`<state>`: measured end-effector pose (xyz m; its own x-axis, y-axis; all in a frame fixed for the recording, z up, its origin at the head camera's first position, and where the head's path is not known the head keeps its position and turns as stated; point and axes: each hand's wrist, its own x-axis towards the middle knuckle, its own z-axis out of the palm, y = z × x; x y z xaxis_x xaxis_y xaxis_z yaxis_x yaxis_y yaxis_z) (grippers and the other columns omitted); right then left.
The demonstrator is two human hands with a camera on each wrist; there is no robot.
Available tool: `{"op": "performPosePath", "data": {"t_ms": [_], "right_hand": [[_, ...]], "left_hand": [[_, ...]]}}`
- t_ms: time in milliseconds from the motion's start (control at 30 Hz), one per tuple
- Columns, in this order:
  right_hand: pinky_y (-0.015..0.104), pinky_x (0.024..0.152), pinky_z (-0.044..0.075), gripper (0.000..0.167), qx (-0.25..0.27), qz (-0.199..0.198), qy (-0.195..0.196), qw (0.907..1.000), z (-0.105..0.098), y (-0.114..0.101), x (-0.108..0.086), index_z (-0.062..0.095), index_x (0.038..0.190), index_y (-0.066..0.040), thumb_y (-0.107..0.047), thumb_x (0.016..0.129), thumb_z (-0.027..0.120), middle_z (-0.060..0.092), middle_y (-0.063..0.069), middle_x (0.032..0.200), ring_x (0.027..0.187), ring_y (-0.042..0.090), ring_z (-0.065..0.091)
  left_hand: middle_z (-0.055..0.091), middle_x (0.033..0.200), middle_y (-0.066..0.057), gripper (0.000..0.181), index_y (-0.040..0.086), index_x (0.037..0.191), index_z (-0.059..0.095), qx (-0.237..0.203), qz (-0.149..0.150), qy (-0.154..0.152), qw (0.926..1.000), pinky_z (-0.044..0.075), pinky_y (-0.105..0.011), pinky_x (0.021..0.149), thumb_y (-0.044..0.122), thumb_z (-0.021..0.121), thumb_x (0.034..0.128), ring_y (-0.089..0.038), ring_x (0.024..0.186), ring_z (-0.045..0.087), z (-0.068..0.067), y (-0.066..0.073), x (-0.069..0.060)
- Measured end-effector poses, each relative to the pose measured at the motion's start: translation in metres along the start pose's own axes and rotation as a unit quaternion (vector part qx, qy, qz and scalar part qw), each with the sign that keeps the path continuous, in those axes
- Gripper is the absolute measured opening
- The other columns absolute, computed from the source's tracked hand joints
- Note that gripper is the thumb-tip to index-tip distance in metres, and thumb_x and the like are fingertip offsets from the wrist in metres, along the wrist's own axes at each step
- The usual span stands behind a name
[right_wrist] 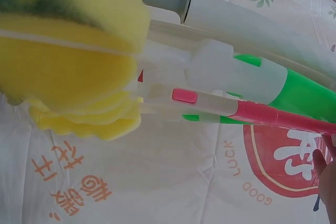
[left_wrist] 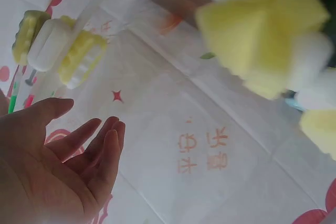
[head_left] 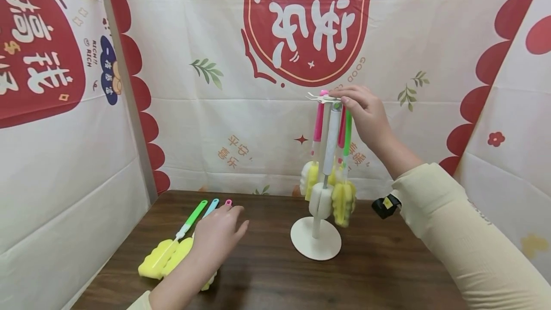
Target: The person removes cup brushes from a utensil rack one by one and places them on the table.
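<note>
A white stand [head_left: 316, 238] with a round base and hooked top rises from the table. Sponge bottle brushes hang around it: a white sponge brush with a grey handle [head_left: 331, 142], a green-handled brush [head_left: 343, 200] and pink-handled ones [head_left: 318, 123]. My right hand [head_left: 363, 109] touches the hooked top with its fingers extended over it. At the left, my left hand [head_left: 219, 231] hovers over loose yellow sponge brushes [head_left: 157, 258], hiding parts of them. In the left wrist view, that left hand [left_wrist: 63, 166] has loosely bent fingers with nothing in them.
The dark wooden table [head_left: 267, 262] carries the stand and the loose brushes with green [head_left: 197, 212], blue [head_left: 212, 207] and pink handles. A printed cloth [head_left: 215, 133] hangs behind the table, with more cloth at both sides.
</note>
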<state>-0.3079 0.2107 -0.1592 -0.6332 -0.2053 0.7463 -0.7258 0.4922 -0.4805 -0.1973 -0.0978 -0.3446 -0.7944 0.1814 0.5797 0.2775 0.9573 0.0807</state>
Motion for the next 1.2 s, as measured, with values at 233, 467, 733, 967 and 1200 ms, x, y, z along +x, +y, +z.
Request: {"op": "performPosePath", "data": {"t_ms": [233, 467, 733, 967, 1200], "right_hand": [[0.033, 0.09, 0.05, 0.037, 0.045, 0.002, -0.003, 0.999, 0.001, 0.002, 0.003, 0.071, 0.12, -0.015, -0.034, 0.101, 0.046, 0.062, -0.001, 0.124, 0.121, 0.015, 0.049], [0.027, 0.088, 0.048, 0.036, 0.082, 0.005, -0.013, 0.9966, 0.0, 0.007, 0.007, 0.071, 0.118, -0.011, -0.032, 0.101, 0.047, 0.064, 0.001, 0.123, 0.118, 0.017, 0.051], [0.028, 0.089, 0.046, 0.036, 0.109, 0.001, -0.046, 0.9929, -0.002, 0.01, 0.011, 0.068, 0.118, -0.008, -0.029, 0.101, 0.046, 0.065, 0.002, 0.119, 0.113, 0.019, 0.052], [0.028, 0.087, 0.047, 0.038, 0.097, -0.009, -0.091, 0.9911, -0.009, 0.012, 0.011, 0.066, 0.127, -0.012, -0.032, 0.102, 0.045, 0.063, 0.0, 0.121, 0.112, 0.02, 0.051], [0.025, 0.083, 0.05, 0.038, 0.098, -0.003, -0.095, 0.9906, -0.007, 0.011, 0.01, 0.065, 0.127, -0.012, -0.032, 0.101, 0.045, 0.06, 0.002, 0.126, 0.113, 0.02, 0.05]], "left_hand": [[0.069, 0.091, -0.007, 0.028, 0.008, 0.1, 0.073, -0.016, 0.008, 0.024, 0.9995, 0.055, -0.036, 0.061, 0.029, 0.077, 0.0823, -0.023, 0.081, 0.069, -0.005, 0.014, 0.007], [0.069, 0.092, -0.004, 0.026, 0.01, 0.1, 0.074, -0.024, 0.008, 0.052, 0.9983, 0.054, -0.036, 0.06, 0.029, 0.077, 0.0819, -0.022, 0.079, 0.067, -0.004, 0.025, 0.015], [0.069, 0.091, -0.003, 0.027, 0.011, 0.1, 0.074, -0.036, 0.012, 0.069, 0.9969, 0.052, -0.038, 0.056, 0.032, 0.075, 0.083, -0.024, 0.077, 0.067, -0.003, 0.032, 0.025], [0.069, 0.091, -0.003, 0.027, 0.01, 0.1, 0.074, -0.04, 0.015, 0.077, 0.9961, 0.053, -0.038, 0.055, 0.032, 0.075, 0.0831, -0.022, 0.076, 0.067, -0.003, 0.039, 0.033], [0.071, 0.095, -0.006, 0.03, 0.008, 0.103, 0.074, -0.056, 0.025, 0.075, 0.9953, 0.055, -0.036, 0.068, 0.031, 0.075, 0.0838, -0.023, 0.083, 0.069, -0.004, 0.047, 0.039]]}}
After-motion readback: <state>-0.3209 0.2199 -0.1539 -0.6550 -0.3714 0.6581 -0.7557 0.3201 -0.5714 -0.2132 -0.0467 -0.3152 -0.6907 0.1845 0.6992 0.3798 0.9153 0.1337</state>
